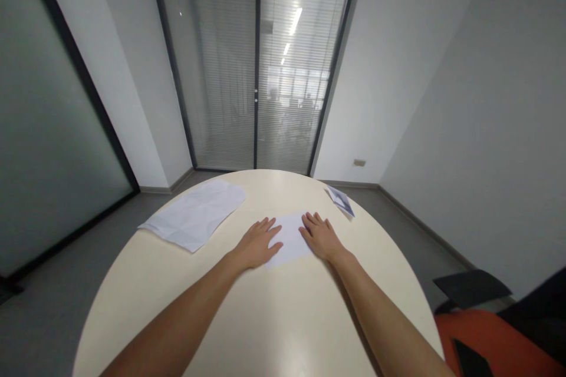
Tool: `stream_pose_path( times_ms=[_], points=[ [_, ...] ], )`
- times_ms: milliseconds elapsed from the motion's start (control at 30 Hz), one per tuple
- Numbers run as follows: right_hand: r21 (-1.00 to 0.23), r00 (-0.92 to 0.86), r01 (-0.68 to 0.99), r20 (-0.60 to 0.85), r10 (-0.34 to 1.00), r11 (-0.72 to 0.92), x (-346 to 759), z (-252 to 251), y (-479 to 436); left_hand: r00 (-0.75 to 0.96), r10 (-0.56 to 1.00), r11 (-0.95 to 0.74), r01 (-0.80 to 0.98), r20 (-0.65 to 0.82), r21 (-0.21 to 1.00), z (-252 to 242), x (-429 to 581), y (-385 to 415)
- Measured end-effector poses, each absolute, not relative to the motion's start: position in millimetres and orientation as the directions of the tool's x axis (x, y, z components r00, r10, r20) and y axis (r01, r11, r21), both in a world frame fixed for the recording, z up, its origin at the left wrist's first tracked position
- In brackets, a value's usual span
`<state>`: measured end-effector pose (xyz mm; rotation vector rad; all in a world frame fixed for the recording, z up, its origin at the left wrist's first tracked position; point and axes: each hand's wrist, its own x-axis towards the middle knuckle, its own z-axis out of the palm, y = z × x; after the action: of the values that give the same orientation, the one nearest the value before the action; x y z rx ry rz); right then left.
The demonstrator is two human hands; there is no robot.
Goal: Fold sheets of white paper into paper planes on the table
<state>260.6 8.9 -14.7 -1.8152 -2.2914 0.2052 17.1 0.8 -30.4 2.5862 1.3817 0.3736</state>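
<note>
A small white sheet of paper lies flat on the round cream table, between my two hands. My left hand rests on its left side, fingers spread and pointing forward and right. On the right edge of the same sheet lies my right hand, palm down with the fingers stretched out. Both hands cover parts of the paper's sides. To the left is a larger creased white sheet. A folded paper piece stands slightly raised near the table's far right edge.
An orange chair with black armrests stands at the right, close to the table's edge. Beyond the table is a glass door with blinds, and white walls rise beside it. A frosted glass panel is at the left.
</note>
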Motion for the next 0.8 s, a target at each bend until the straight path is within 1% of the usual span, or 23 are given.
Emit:
stream_pose_path(
  times_ms=[33, 100, 167, 233, 333, 433, 600, 800],
  points=[
    [-0.232, -0.239, 0.937, 0.116, 0.964, 0.260, 262.2, -14.5, 9.1, 0.521, 0.842, -0.539, 0.795, 0.141, 0.278, -30.8, 16.8, 1.5],
    [-0.254, -0.347, 0.890, 0.166, 0.923, 0.380, 262.7, -14.3, 9.0, 0.483, 0.861, -0.509, 0.816, 0.161, 0.275, -30.9, 15.5, 3.9],
    [-0.298, -0.466, 0.815, 0.172, 0.868, 0.497, 260.9, -14.8, 8.7, 0.429, 0.880, -0.472, 0.838, 0.204, 0.273, -29.1, 13.0, 6.9],
    [-0.314, -0.519, 0.777, 0.171, 0.837, 0.546, 258.9, -16.1, 8.7, 0.386, 0.878, -0.460, 0.843, 0.282, 0.279, -25.4, 10.3, 9.2],
    [-0.279, -0.497, 0.797, 0.200, 0.844, 0.536, 257.8, -18.6, 9.6, 0.422, 0.825, -0.539, 0.786, 0.375, 0.301, -20.1, 8.6, 8.9],
    [-0.238, -0.471, 0.821, 0.235, 0.850, 0.520, 258.3, -19.6, 10.3, 0.518, 0.774, -0.625, 0.717, 0.364, 0.308, -19.6, 10.9, 5.0],
    [-0.210, -0.515, 0.800, 0.237, 0.824, 0.561, 258.6, -17.2, 8.3, 0.470, 0.825, -0.558, 0.761, 0.313, 0.330, -22.2, 14.6, 2.1],
    [-0.208, -0.539, 0.787, 0.226, 0.811, 0.581, 256.7, -14.9, 5.2, 0.444, 0.840, -0.536, 0.767, 0.310, 0.354, -22.2, 13.6, 3.9]
  ],
)
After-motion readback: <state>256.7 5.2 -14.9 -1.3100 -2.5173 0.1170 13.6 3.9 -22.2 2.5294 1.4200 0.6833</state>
